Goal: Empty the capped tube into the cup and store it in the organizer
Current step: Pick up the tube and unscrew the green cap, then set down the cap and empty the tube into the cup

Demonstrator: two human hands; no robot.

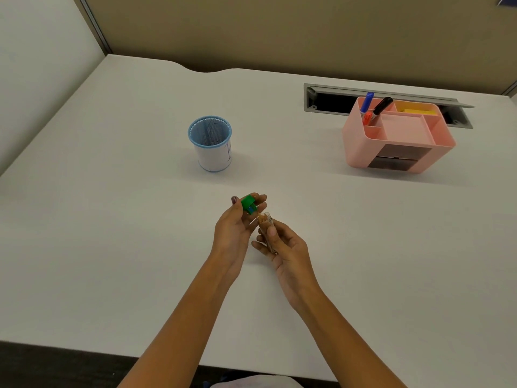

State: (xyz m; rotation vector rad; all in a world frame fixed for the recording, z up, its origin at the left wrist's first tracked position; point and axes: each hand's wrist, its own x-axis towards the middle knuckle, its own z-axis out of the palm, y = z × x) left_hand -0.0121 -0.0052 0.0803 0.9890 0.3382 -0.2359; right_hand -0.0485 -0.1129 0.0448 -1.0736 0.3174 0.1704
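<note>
1. Over the near middle of the desk point(112, 219), I see the tube point(265, 228) in the right hand point(282, 247), its long axis running near-to-far and tilted, open mouth pointing away from me and a little left, toward the cup point(210, 144).
2. Brownish contents sit at the tube's mouth; I cannot tell what they are.
3. I see the right hand closed around the tube, thumb lying along its top, fingers curled beneath, palm turned left.
4. I see the left hand point(237, 222) pinching the green cap point(248, 203) between thumb and fingertips, just beside the tube's mouth, palm facing right.
5. Both forearms reach in from the near edge and converge.
6. I see the cup upright, farther back and left; the pink organizer point(397, 135) stands well apart at far right, with markers point(375, 107) in its back-left compartment.
</note>
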